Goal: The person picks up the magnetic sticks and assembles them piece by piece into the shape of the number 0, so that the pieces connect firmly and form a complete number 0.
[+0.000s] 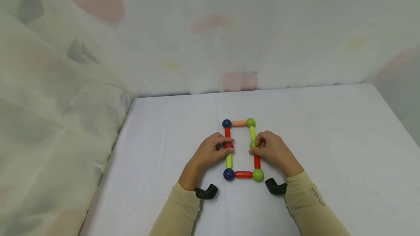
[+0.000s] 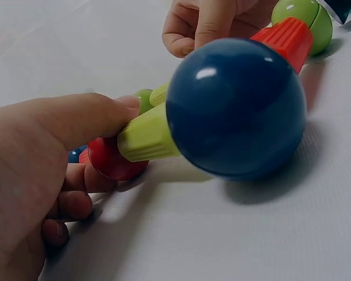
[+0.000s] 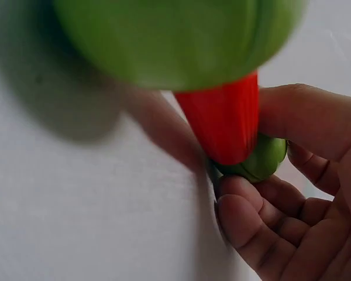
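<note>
A rectangular frame of coloured balls and short rods lies on the white table. On its left side my left hand pinches the red ball between thumb and fingers; a yellow-green rod joins that ball to the near blue ball. Opposite, my right hand grips the middle green ball, where a red rod meets it. The near end has a red rod and a larger green ball. Across the far end, an orange rod links a blue ball and a green ball.
White cloth covers the table, whose far edge meets a pale patterned curtain. More patterned fabric hangs along the left edge. A dark wrist device sits at each cuff, the left one close to the frame's near end.
</note>
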Demonstrator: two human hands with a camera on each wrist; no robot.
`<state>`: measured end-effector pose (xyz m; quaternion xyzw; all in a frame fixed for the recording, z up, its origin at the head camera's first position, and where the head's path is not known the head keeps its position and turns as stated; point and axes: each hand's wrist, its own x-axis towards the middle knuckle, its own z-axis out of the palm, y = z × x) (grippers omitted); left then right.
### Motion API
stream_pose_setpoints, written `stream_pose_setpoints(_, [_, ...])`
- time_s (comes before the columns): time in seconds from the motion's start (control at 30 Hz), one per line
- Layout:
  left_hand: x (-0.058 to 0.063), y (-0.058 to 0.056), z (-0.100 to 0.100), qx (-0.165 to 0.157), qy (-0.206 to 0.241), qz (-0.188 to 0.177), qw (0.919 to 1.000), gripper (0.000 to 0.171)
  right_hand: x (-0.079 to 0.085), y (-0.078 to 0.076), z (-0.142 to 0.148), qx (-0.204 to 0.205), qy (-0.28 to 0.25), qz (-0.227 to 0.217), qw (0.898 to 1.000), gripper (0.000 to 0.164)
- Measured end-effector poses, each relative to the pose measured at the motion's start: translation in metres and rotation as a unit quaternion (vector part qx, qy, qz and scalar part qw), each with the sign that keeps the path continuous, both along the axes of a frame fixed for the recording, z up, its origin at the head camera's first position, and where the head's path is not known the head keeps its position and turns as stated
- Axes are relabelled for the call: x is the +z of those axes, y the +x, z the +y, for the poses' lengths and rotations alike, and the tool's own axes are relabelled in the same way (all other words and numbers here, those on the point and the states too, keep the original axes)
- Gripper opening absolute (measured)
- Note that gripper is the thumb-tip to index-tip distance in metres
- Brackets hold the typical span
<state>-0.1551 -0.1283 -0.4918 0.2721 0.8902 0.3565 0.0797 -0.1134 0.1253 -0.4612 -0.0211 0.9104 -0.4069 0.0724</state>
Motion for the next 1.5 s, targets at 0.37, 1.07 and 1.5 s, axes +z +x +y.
stream_pose_setpoints(0.37, [-0.001,0.0,-0.001,0.005,0.0,0.001,1.0,0.033,-0.001,0.001,-0.003,-0.009,0.004,-0.009,1.0,0.035])
stream_pose_setpoints(1.07, [0.001,0.001,-0.001,0.007,0.0,-0.004,1.0,0.032,0.004,0.005,-0.008,0.016,0.021,-0.058,0.998,0.042])
stream_pose_setpoints(1.5, [0.001,0.001,-0.001,0.008,0.001,-0.011,0.9999,0.032,0.003,0.003,0.0,-0.021,-0.049,-0.067,0.996,0.042])
